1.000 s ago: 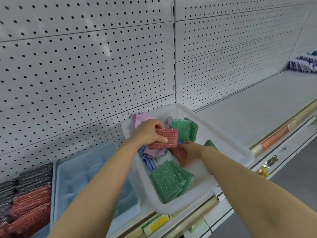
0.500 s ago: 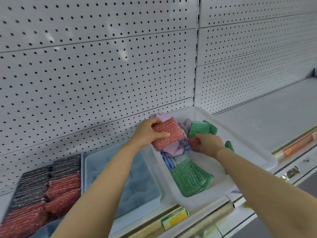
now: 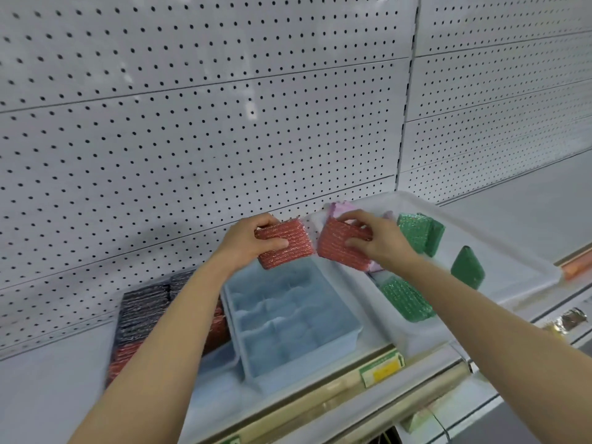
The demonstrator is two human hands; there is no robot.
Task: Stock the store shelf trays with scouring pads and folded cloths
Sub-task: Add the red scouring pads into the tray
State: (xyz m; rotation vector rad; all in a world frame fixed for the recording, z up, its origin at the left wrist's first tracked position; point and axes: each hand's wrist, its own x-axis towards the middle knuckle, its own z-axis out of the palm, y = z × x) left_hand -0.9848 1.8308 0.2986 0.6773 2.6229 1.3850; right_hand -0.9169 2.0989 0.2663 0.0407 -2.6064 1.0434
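1. Scouring pads in red: one red pad is gripped by the left hand above the blue divided tray; a second red pad is pinched by the right hand over the white bin.
2. Both pads sit just beside each other, edges nearly touching.
3. Green pads and a pink cloth lie in the white bin.
4. Dark and red pads fill the tray at left on the shelf.

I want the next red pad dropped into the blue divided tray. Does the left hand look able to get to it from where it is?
Probably yes. The left hand, gripping a red scouring pad, is just above the blue tray's far end, and its open compartments show nothing between them. The right hand is off to the side.
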